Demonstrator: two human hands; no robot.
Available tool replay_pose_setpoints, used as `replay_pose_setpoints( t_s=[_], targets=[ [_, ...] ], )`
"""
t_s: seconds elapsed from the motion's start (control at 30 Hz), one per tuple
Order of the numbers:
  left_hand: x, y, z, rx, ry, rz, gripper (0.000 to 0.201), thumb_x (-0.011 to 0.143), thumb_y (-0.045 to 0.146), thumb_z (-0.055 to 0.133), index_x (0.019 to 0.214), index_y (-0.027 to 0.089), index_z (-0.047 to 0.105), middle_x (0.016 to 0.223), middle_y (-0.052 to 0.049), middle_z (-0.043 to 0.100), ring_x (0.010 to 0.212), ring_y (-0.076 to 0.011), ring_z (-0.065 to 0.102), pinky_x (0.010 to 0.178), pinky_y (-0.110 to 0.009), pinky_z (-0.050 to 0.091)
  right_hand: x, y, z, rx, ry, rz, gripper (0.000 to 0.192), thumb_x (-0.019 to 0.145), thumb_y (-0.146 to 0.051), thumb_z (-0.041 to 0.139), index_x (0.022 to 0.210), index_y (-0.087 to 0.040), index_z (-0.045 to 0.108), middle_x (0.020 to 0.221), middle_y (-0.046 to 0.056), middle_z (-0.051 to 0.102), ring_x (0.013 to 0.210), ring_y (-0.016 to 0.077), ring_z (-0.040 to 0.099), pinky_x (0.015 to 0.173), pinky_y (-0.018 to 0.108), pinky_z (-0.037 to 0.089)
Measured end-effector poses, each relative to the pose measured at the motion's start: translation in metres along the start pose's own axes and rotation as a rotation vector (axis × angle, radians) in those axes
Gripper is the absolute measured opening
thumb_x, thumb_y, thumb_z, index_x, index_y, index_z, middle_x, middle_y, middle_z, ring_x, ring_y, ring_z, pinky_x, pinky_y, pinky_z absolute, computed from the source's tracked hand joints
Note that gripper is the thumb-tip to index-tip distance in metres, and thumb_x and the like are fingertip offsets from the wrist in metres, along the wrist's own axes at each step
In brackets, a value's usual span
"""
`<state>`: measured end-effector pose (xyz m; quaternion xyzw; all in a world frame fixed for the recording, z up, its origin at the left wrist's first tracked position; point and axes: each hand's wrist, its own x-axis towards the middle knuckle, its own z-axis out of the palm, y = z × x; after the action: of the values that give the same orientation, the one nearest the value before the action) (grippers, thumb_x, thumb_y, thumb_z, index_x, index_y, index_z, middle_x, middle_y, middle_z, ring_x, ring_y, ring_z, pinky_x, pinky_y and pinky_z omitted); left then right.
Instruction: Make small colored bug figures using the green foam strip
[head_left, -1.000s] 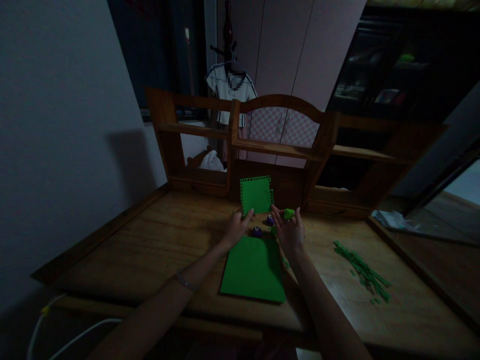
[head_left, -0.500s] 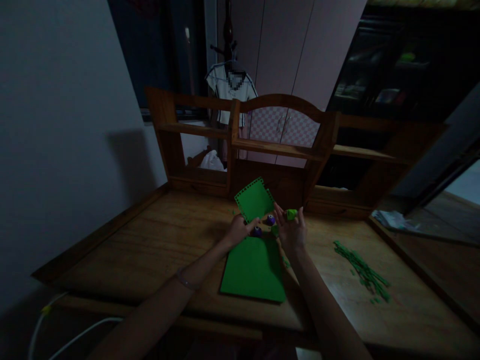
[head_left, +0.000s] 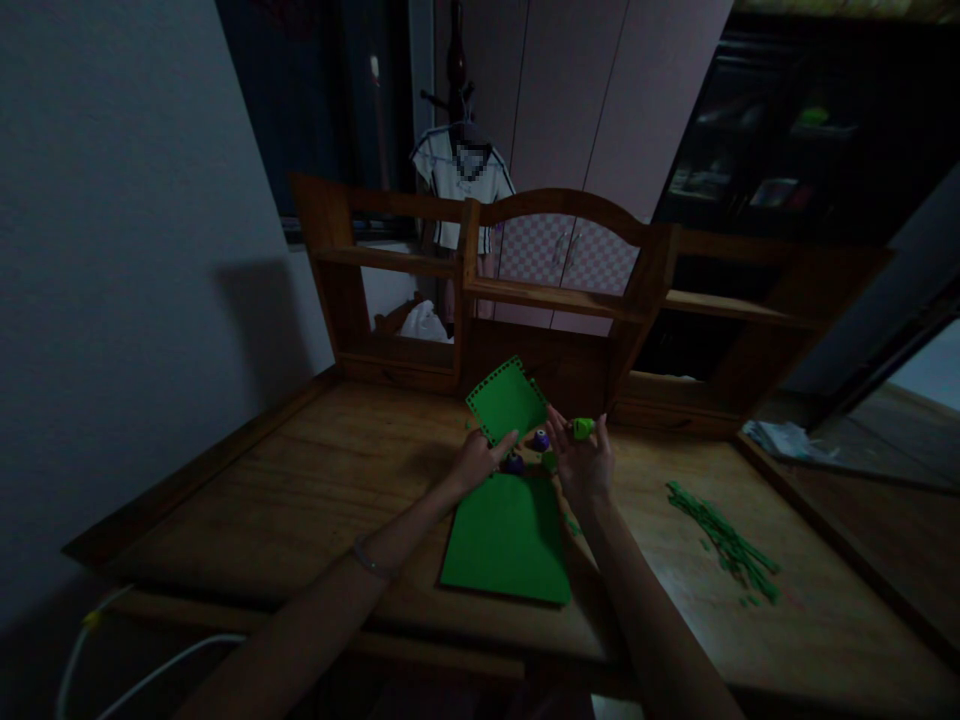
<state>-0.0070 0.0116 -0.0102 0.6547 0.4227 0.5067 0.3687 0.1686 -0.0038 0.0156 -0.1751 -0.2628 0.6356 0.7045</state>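
Observation:
My left hand (head_left: pixel 476 462) is closed on the lower corner of a square green sheet (head_left: pixel 507 402), thumb over its front. Small holes or notches run along the sheet's upper edges. At the sheet's right corner my right hand (head_left: pixel 583 468) has its fingertips close to the edge. A small lime-green object with a dark spot (head_left: pixel 582 429) is held between the fingers and thumb of that hand; its kind is not clear. Below both hands lies a stack of green sheets (head_left: pixel 507 540). Two small purple objects, one further back (head_left: pixel 541 440) and one nearer (head_left: pixel 514 463), sit between the hands.
A loose pile of narrow green strips (head_left: pixel 724 540) lies on the wooden desk (head_left: pixel 315 490) to the right, with small scraps around it. Wooden shelves (head_left: pixel 555 295) rise along the back. A plastic packet (head_left: pixel 791 440) rests beyond the right edge. The room is dim.
The green sheet has shifted slightly left and down in my left hand. My right hand and the lime-green object stay in nearly the same place.

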Motion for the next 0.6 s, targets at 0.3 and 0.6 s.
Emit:
replay_pose_setpoints(
  t_s=[0.3,0.6],
  targets=[
    [0.0022,-0.0052,0.0006,-0.006,0.020,0.073,0.036,0.082,0.036,0.059,0.109,0.016,0.066,0.113,-0.009,0.066,0.110,-0.0236,0.059,0.098,-0.037,0.044,-0.0020,-0.0009,0.0035,0.017,0.014,0.009,0.037,0.083,-0.054,0.054,0.071,-0.020,0.058,0.100,0.009,0.069,0.116,0.0248,0.056,0.096,0.038,0.048],
    [0.0027,-0.0085,0.0013,-0.046,0.009,0.106,0.036,0.083,0.037,0.058,0.111,0.016,0.064,0.115,-0.008,0.065,0.109,-0.0198,0.060,0.100,-0.035,0.043,-0.0019,-0.0003,0.0023,0.011,-0.002,0.008,0.036,0.084,-0.054,0.053,0.073,-0.020,0.058,0.101,0.009,0.069,0.116,0.0253,0.056,0.097,0.040,0.046]
  ],
)
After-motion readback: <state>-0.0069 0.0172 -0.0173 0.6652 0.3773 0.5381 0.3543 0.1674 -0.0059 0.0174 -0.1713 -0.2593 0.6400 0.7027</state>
